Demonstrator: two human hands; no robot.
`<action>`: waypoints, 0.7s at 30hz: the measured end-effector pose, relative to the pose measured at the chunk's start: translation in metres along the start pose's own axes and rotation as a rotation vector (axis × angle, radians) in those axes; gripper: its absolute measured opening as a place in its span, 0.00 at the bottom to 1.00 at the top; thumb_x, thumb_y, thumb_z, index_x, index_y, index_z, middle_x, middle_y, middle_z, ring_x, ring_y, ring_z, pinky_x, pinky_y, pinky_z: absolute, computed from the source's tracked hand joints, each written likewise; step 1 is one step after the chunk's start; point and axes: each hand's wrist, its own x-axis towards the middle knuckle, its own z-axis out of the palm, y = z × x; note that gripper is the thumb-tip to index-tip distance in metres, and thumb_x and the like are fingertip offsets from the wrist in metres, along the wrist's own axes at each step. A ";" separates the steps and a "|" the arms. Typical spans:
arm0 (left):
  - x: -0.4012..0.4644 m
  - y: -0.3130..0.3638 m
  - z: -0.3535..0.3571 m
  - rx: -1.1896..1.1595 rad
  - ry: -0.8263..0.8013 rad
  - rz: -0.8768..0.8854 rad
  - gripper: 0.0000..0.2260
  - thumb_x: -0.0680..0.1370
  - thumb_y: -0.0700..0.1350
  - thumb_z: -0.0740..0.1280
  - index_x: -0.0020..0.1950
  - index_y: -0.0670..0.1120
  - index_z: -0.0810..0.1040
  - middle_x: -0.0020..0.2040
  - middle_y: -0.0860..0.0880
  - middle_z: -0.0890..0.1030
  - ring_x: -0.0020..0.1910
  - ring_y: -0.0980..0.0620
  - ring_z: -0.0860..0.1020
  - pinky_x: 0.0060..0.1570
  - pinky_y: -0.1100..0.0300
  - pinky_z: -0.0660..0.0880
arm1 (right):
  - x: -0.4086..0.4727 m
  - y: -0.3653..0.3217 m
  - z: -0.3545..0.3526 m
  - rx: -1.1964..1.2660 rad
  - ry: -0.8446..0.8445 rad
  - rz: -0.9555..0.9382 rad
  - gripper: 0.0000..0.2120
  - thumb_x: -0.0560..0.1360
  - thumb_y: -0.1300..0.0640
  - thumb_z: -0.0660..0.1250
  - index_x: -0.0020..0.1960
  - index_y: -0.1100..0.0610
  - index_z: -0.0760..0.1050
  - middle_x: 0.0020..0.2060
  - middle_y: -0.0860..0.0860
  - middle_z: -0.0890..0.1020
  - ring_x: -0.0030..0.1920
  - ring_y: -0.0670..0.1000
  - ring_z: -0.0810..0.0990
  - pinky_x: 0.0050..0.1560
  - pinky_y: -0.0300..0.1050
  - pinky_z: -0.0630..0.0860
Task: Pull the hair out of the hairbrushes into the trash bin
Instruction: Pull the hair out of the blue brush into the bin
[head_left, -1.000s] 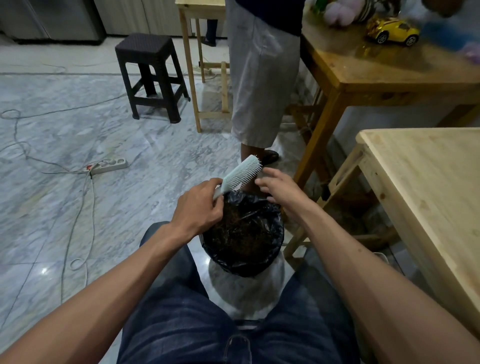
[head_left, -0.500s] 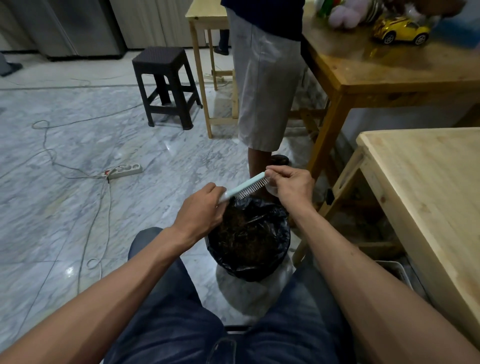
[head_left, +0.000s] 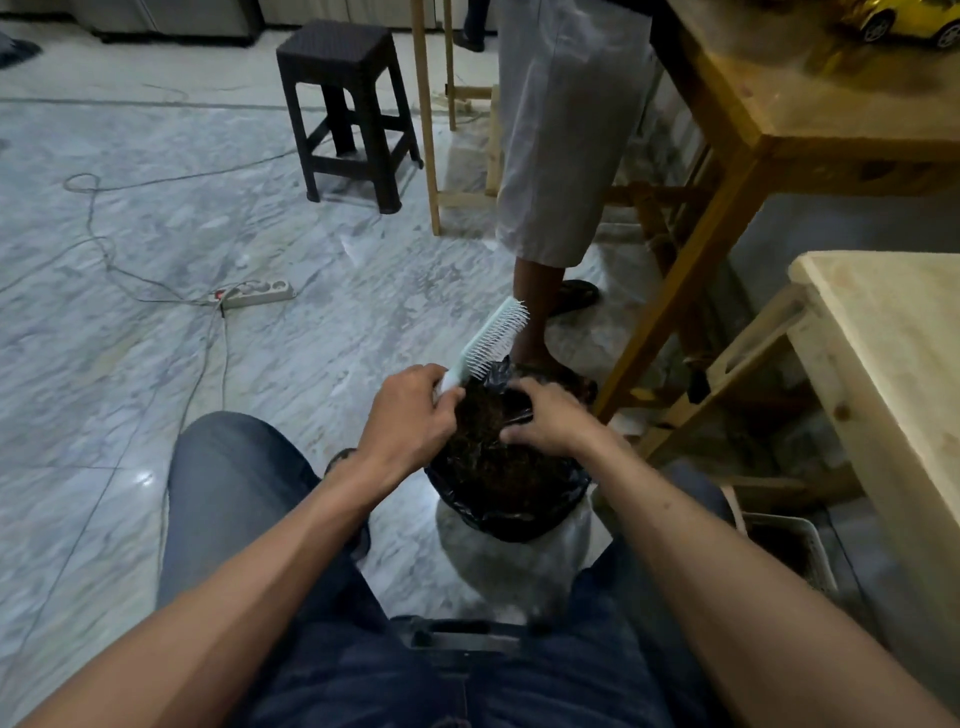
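Pale-green plastic hairbrush (head_left: 493, 338) with white bristles sits just above centre frame, your left hand (head_left: 410, 415) clenched round its handle, head angled up past the bin's far rim. Your right hand (head_left: 550, 415) hovers palm-down over the black-bag-lined trash bin (head_left: 509, 514) at centre; whether its grip pinches any hair, you cannot tell. Keep the bristles facing the bin, pinch hair at the roots, and let go low inside the bag.
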 end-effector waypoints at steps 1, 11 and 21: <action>0.004 -0.004 0.004 -0.025 -0.017 -0.024 0.08 0.78 0.47 0.67 0.45 0.43 0.81 0.36 0.46 0.79 0.35 0.47 0.74 0.34 0.55 0.63 | 0.011 0.002 0.015 -0.092 -0.083 0.041 0.42 0.74 0.47 0.76 0.82 0.44 0.57 0.77 0.60 0.63 0.75 0.65 0.69 0.74 0.56 0.69; 0.069 -0.042 0.061 -0.151 -0.118 -0.111 0.07 0.78 0.47 0.68 0.49 0.45 0.82 0.38 0.50 0.81 0.37 0.51 0.76 0.36 0.57 0.71 | 0.130 0.042 0.149 -0.319 -0.272 0.172 0.42 0.83 0.53 0.65 0.82 0.35 0.39 0.81 0.58 0.29 0.78 0.73 0.52 0.71 0.66 0.68; 0.098 -0.101 0.136 -0.209 -0.335 -0.376 0.08 0.78 0.48 0.68 0.54 0.49 0.83 0.44 0.51 0.84 0.43 0.52 0.79 0.39 0.60 0.70 | 0.229 0.089 0.206 -0.229 -0.370 0.207 0.28 0.87 0.47 0.52 0.84 0.47 0.49 0.84 0.56 0.50 0.82 0.67 0.49 0.79 0.66 0.54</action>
